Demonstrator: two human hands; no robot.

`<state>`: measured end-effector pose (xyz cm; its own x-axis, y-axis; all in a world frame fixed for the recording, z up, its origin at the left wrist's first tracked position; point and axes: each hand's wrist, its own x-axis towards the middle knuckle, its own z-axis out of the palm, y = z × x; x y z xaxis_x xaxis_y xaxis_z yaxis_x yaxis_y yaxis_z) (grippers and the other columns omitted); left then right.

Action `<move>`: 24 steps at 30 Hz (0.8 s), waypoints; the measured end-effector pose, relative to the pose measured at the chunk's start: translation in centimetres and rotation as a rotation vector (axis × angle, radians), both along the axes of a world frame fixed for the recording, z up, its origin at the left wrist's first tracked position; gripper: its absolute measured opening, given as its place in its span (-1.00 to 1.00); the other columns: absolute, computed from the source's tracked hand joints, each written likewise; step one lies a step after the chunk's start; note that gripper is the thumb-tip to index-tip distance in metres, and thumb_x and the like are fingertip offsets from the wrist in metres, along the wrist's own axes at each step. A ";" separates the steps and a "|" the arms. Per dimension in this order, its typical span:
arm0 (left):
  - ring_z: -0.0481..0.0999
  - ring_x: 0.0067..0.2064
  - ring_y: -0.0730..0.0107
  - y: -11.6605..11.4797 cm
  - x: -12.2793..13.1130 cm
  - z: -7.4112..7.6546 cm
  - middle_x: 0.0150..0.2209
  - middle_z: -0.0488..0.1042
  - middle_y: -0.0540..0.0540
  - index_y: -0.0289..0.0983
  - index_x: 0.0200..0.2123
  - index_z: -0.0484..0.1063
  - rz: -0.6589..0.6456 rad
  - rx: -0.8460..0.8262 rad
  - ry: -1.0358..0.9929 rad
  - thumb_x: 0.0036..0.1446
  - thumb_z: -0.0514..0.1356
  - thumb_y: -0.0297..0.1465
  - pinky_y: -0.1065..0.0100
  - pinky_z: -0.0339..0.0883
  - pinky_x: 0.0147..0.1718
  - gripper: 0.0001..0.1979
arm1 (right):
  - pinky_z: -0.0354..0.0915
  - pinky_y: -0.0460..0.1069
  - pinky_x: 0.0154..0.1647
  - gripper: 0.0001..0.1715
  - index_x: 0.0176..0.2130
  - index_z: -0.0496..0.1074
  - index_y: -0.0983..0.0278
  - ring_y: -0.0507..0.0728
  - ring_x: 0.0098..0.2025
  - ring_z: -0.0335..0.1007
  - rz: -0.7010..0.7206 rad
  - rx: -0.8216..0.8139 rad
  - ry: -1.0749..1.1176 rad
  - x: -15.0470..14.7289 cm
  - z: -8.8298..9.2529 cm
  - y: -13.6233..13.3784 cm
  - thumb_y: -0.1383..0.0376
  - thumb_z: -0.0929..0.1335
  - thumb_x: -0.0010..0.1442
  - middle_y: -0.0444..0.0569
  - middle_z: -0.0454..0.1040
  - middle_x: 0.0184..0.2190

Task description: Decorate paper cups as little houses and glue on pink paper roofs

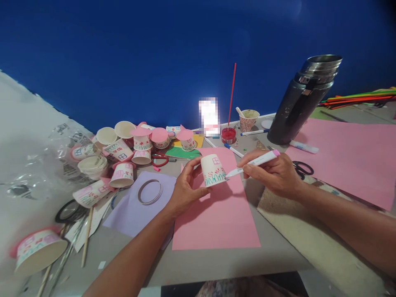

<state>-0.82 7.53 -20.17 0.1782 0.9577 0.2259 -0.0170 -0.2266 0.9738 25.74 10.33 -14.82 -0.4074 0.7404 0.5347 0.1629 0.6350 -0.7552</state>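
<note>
My left hand (187, 185) grips a white paper cup (212, 167), mouth downward, above a sheet of pink paper (216, 222). Drawn on the cup are a pink window, red flowers and green grass along the rim. Between the fingers of my right hand (275, 171) is a white marker (256, 162) with a pink end. Its tip points at the cup's lower right side, at or very close to the grass; whether it touches, I cannot tell. The fingers behind the cup are partly hidden.
Several decorated cups (122, 175) crowd the left side. A ring (150, 192) lies on purple paper (133, 214). Black scissors (303, 169) and a beige cloth (284, 210) lie right. A dark open flask (298, 103), a red pot (228, 135) and a patterned cup (248, 121) stand behind.
</note>
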 end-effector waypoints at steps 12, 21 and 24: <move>0.27 0.40 -0.06 0.2 0.0 -0.2 0.35 0.28 -0.16 -0.05 0.23 0.35 0.017 -0.004 -0.025 -0.06 0.54 -0.35 -0.08 0.13 0.40 -0.22 | 0.31 -0.05 -0.48 -0.82 -0.30 0.58 0.18 0.03 -0.49 0.45 -0.038 -0.019 0.042 0.0 0.1 0.2 0.31 0.38 0.34 -0.14 0.60 -0.45; 0.29 0.40 -0.04 0.3 0.1 -0.2 0.33 0.34 -0.17 -0.07 0.23 0.36 -0.003 0.011 -0.065 -0.05 0.54 -0.38 -0.03 0.15 0.40 -0.22 | 0.30 -0.07 -0.49 -0.84 -0.31 0.57 0.21 0.02 -0.49 0.46 0.013 -0.026 0.059 -0.2 0.0 0.3 0.34 0.37 0.31 -0.14 0.60 -0.44; 0.29 0.39 -0.05 0.2 0.2 -0.1 0.32 0.35 -0.17 -0.09 0.22 0.36 0.006 -0.001 -0.063 -0.05 0.54 -0.38 -0.02 0.16 0.39 -0.23 | 0.28 -0.07 -0.50 -0.83 -0.33 0.57 0.23 0.02 -0.51 0.43 0.012 -0.037 0.021 -0.1 -0.1 0.3 0.31 0.38 0.31 -0.15 0.57 -0.51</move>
<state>-0.63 7.71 -20.26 0.1584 0.9589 0.2352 -0.0766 -0.2256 0.9712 25.62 10.68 -14.92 -0.4057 0.7546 0.5157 0.1389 0.6086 -0.7812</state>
